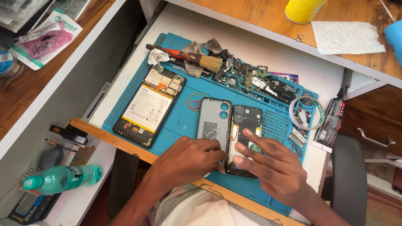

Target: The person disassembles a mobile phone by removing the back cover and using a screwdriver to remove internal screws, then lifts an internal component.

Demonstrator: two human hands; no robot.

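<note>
Left hand (188,161) rests flat on a grey back cover (212,119); right hand (268,165), fingers spread, presses the opened phone (246,125), best held steady, evenly.

A phone repair workshop: a blue repair mat (180,121) covers the table (293,71), an opened phone (148,106) with bare battery lies at its left edge, a heap of circuit parts (255,79) and a brush (188,56) along the far edge, tape rolls (307,112) at the right.
</note>
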